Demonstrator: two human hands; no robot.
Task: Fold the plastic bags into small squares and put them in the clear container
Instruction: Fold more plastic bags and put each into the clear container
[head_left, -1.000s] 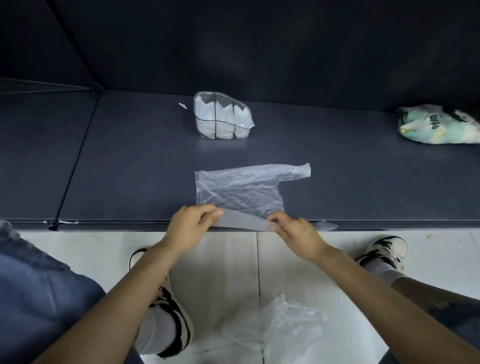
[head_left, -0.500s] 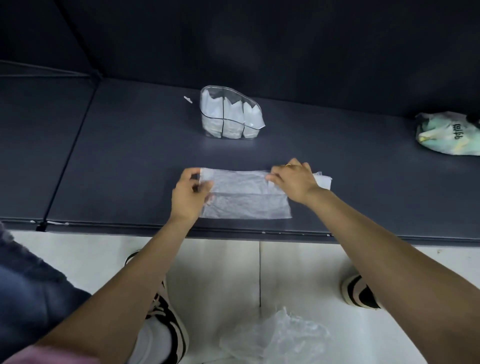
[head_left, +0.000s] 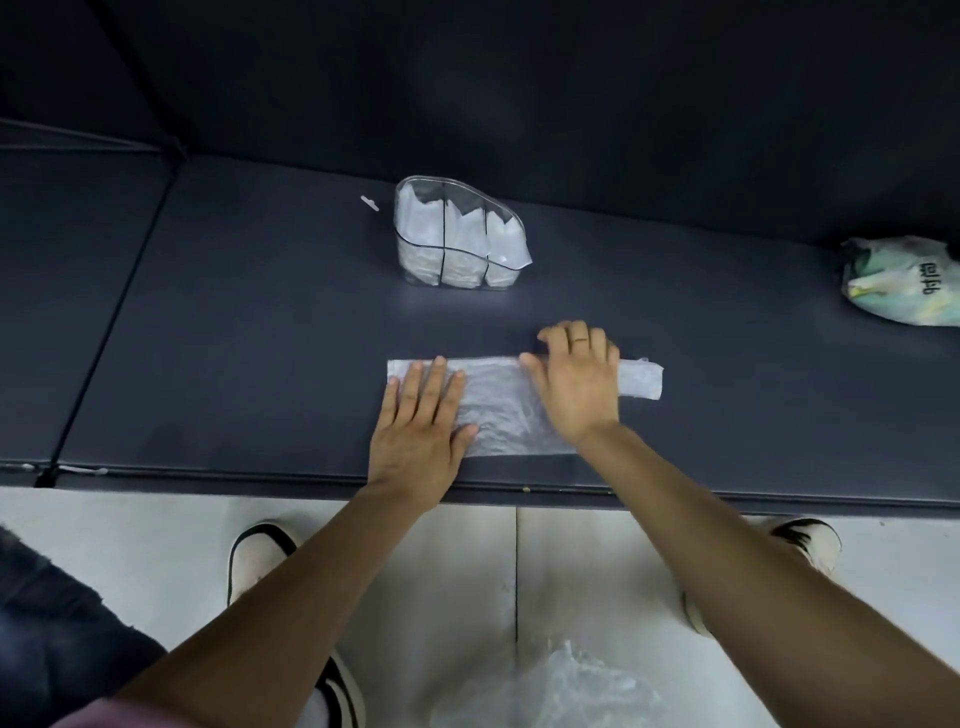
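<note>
A thin, translucent plastic bag (head_left: 511, 402), folded lengthwise into a long flat band, lies on the dark matte worktop (head_left: 260, 338) near its front edge, running from 9 o'clock to 3 o'clock. The left hand (head_left: 421, 421) lies palm down on the band's 9 o'clock end, its fingers (head_left: 434, 382) straight, spread a little and pointing toward 12 o'clock, pressing the plastic flat and gripping nothing. The right hand (head_left: 576, 382) lies across the band toward its 3 o'clock end, palm down, fingers reaching over the far edge onto the worktop; they look only slightly bent and pinch nothing that can be seen. A thin ring (head_left: 580, 340) sits on one of its fingers. A short narrower tail of the bag sticks out past the right hand toward 3 o'clock.

At 12 o'clock from the bag, well apart from it, stands the clear plastic container (head_left: 457, 236) with dark dividing lines; whitish folded bags fill its compartments and poke above the rim. A small white scrap (head_left: 369, 203) lies just beside the container at its 10 o'clock. Far off at 3 o'clock, by the picture's edge, rests a crumpled pale green and white printed bag (head_left: 904, 280).

Below the worktop, on the pale tiled floor (head_left: 467, 561), lies a loose heap of clear plastic bags (head_left: 561, 691) at 6 o'clock, with a black-and-white shoe (head_left: 254, 561) to either side.
</note>
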